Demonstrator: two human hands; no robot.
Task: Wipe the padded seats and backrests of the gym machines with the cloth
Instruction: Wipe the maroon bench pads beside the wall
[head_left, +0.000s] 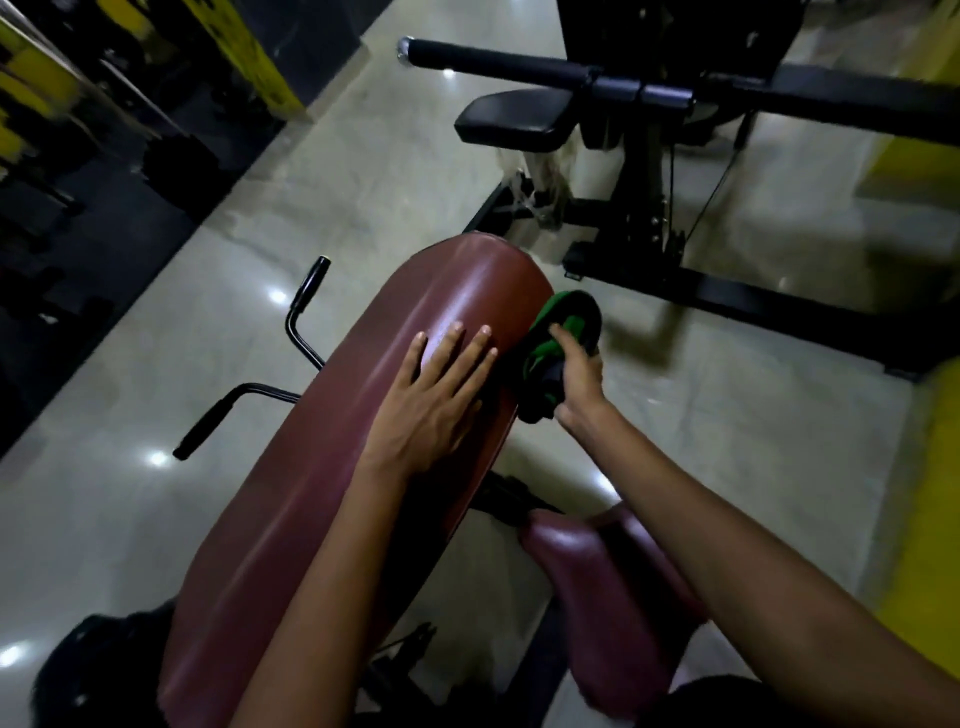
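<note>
A long maroon padded backrest (332, 457) runs from the lower left up to the middle of the view. My left hand (436, 400) lies flat on its upper part, fingers straight and spread. My right hand (579, 379) grips a bunched green and black cloth (558, 343) and holds it against the backrest's right edge near the top. A smaller maroon padded seat (597, 577) sits below my right forearm, partly hidden by it.
Two black handle bars (244, 410) stick out left of the backrest. A black machine with a padded black seat (514, 122) and a long padded bar (498, 62) stands ahead. Glossy pale floor (363, 197) lies between them. Dark and yellow equipment lines the far left.
</note>
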